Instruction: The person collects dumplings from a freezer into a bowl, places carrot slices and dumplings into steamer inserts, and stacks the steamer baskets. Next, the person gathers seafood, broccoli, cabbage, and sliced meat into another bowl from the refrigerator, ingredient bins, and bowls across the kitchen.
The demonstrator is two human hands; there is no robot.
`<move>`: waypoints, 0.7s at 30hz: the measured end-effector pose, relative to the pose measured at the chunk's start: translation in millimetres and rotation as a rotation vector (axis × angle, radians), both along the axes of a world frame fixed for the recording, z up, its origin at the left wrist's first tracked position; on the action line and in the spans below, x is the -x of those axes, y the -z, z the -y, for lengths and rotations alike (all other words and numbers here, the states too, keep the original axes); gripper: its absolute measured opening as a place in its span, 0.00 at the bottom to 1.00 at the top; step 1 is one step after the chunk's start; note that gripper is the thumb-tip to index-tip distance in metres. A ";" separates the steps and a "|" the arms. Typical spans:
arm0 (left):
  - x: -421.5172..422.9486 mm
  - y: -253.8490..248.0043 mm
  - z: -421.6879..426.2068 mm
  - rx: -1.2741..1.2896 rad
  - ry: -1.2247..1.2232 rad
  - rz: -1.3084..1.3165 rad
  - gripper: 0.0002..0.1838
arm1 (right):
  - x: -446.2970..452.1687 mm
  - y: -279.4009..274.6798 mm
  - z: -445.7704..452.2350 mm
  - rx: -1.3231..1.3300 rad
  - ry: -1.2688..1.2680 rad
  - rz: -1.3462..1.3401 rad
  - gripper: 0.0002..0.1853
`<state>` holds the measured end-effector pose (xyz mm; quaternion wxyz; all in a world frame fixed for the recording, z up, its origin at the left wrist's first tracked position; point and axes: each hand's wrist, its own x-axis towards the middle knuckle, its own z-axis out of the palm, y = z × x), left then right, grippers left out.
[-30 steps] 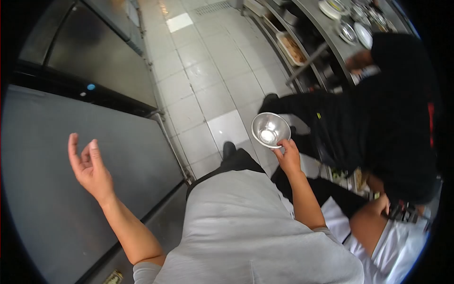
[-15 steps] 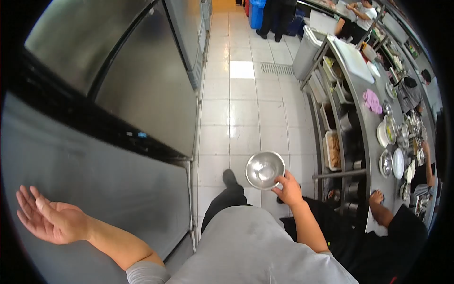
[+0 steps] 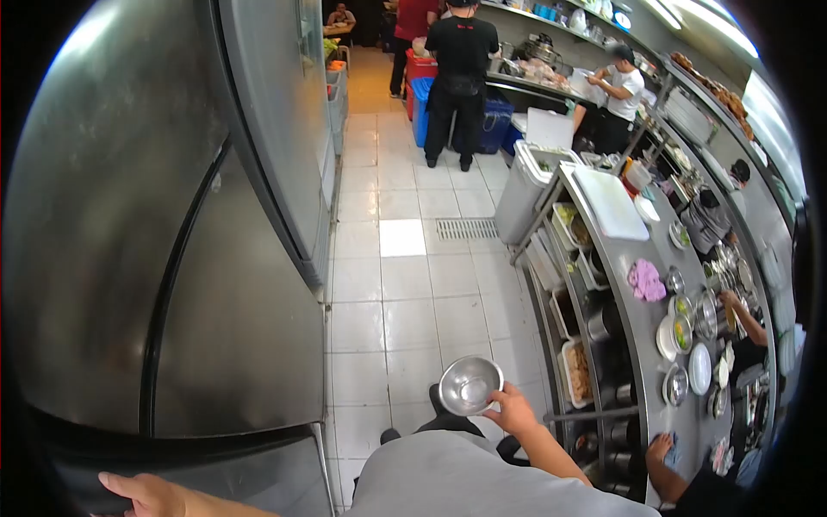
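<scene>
My right hand (image 3: 514, 408) pinches the rim of a round metal bowl (image 3: 471, 386), thumb and fingers on its right side. The bowl's inside faces up, and nothing shows in it. It hangs over the tiled floor, in front of my grey shirt. At the lower left edge, my left hand (image 3: 145, 494) is near the dark front of a steel cabinet (image 3: 233, 470). Its thumb is stretched out; the other fingers are mostly cut off by the frame's edge.
A steel counter (image 3: 633, 250) with shelves runs along the right, bearing a white cutting board (image 3: 610, 203), pink cloth (image 3: 646, 281) and several bowls. Beside it stands a grey bin (image 3: 521, 189). Tall steel refrigerator doors (image 3: 241, 302) flank the left. A person in black (image 3: 461, 77) stands ahead.
The view has lifted and shows more of the aisle and room. The bowl, still in my right hand, sits lower in view. My left hand has dropped to the lower edge.
</scene>
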<state>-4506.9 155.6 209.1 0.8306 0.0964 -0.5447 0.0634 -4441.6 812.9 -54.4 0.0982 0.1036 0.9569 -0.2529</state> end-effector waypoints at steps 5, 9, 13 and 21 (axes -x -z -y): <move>-6.1 3.4 -12.4 -0.303 -0.314 0.038 0.38 | 146.2 12.1 -37.2 -0.024 -0.443 -0.001 0.20; -5.8 -11.8 -51.9 -0.689 0.110 -0.027 0.33 | 250.5 5.9 -42.6 0.060 -0.659 -0.022 0.19; -0.6 -49.3 -103.7 -0.881 0.136 0.014 0.29 | 331.5 -4.0 -36.1 0.129 -0.968 -0.211 0.17; -37.5 -76.1 -168.4 -0.917 0.282 -0.101 0.17 | 384.2 6.1 -28.6 0.222 -1.304 -0.277 0.22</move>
